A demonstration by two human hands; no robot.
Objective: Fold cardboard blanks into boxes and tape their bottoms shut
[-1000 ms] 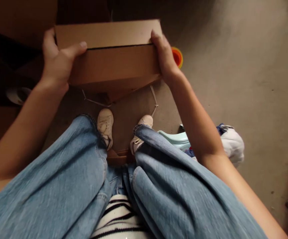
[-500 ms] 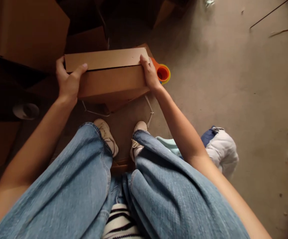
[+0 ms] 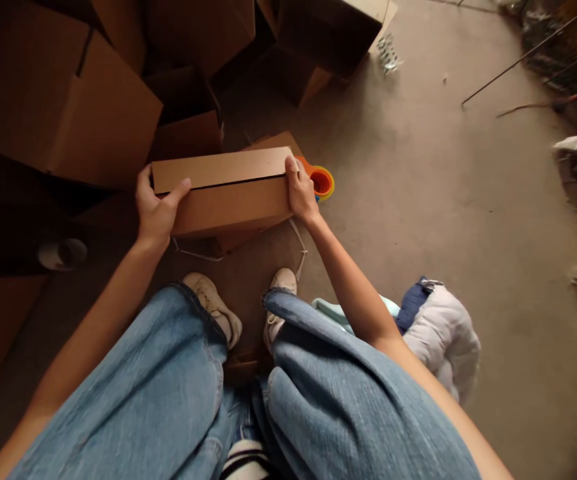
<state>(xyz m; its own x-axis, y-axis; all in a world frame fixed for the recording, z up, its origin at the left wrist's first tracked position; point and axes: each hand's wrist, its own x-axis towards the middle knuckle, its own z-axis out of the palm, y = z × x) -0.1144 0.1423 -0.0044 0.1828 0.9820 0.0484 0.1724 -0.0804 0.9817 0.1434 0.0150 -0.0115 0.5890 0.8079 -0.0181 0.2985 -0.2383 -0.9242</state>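
Blue jeans (image 3: pixel 363 413) fill the bottom of the view, and two white shoes (image 3: pixel 212 310) (image 3: pixel 281 293) are set on the floor (image 3: pixel 418 200) just past them. A brown box (image 3: pixel 228 193) is held up above the floor, past the shoes, by both hands. The left hand (image 3: pixel 157 212) is put on the box's left end, with the thumb laid on top. The right hand (image 3: pixel 301 193) is put on the right end. The fingers of both hands are clamped on the box. An orange cup (image 3: pixel 321 181) is seen just past the right hand. A white bundle (image 3: pixel 443 340) is left on the floor to the right. Big cardboard boxes (image 3: pixel 63 107) are piled farther off.
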